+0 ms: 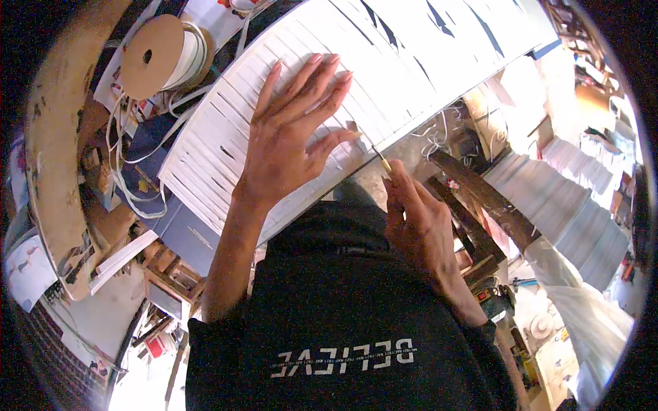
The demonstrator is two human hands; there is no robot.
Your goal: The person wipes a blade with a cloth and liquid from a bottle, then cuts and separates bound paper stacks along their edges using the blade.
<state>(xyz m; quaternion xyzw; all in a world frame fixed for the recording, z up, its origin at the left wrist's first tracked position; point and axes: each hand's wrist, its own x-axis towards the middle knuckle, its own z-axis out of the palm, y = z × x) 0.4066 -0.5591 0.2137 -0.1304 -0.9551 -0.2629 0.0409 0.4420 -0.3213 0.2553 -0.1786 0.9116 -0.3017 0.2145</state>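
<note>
My left hand lies flat, fingers spread, on a long row of white paper blocks set side by side, with thin lines and dark gaps between them. My right hand is closed round a thin tool with a brass-coloured collar and a narrow dark shaft. The tool points up and left over the near edge of the row, close to my left thumb. Most of its handle is hidden in my fingers, and its exact kind is unclear.
A cardboard-sided spool of white ribbon stands at upper left, loose loops hanging from it. A dark blue cover lies under the row's left end. Stacked paper and a wooden beam are to the right.
</note>
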